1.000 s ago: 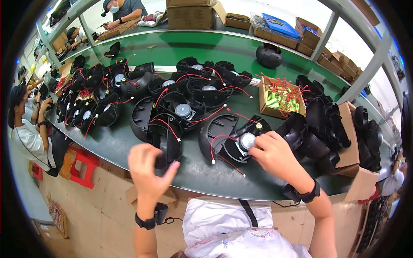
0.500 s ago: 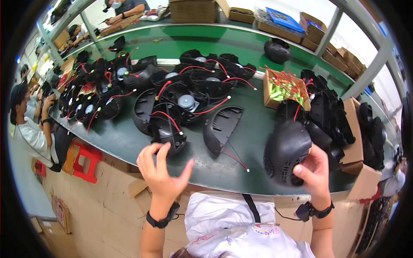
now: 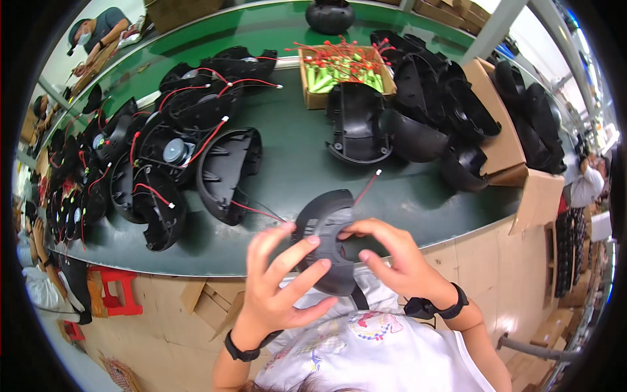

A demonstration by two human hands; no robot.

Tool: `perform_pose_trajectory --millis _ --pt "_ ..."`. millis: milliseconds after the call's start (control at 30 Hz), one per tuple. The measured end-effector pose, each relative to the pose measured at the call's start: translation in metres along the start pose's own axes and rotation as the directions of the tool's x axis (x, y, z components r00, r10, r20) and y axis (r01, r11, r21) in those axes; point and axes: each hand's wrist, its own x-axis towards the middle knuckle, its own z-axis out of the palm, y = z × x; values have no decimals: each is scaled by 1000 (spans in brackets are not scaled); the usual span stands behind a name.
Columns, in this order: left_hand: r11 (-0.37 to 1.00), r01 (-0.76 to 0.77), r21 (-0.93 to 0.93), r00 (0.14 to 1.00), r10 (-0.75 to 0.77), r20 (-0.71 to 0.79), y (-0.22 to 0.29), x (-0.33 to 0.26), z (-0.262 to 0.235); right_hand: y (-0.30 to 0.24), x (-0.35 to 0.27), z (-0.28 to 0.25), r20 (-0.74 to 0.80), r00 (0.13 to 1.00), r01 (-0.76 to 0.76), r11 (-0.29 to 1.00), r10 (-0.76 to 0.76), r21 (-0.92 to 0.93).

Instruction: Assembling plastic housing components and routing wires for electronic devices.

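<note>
Both hands are holding one black curved shell [image 3: 324, 240] up in front of the person's chest, just past the near edge of the green worktop [image 3: 294, 163]. The left hand [image 3: 281, 277] is lying with spread fingers against the shell's left side and underside, while the right hand [image 3: 392, 258] is pinching its right edge with thumb and fingertips. A red wire [image 3: 366, 187] is trailing from the shell's upper edge back over the worktop, ending in a small white tip; a second thin red wire [image 3: 255, 210] is running from the shell's left side toward the open shell [image 3: 225, 171] lying on the worktop.

From the head view, the chief risk looks to be those wires. If the shell is being pulled or turned further, the lead could snag on the neighbouring shell, drag it, or tear loose. The left hand is more propping than clamping, so a slip could drop the shell off the worktop's edge onto the floor. The crowded pile of wired shells [image 3: 130, 170] at the left is close, and tangling looks likely. The box of green cells [image 3: 343, 72] and the stacked housings [image 3: 444, 111] are sitting well apart, out of harm's way.
</note>
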Motion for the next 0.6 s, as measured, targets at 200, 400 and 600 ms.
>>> perform_pose_trajectory --millis 200,400,600 --pt "984 -66 -164 983 93 159 -12 28 3 5 -12 -1 241 963 227 852 -123 -471" --pt "863 240 -444 966 -259 19 -6 32 2 13 -9 -1 119 889 453 809 -443 -376" --pt "658 633 -407 773 -513 373 -18 44 -7 -6 4 -3 -19 985 172 984 -171 42"
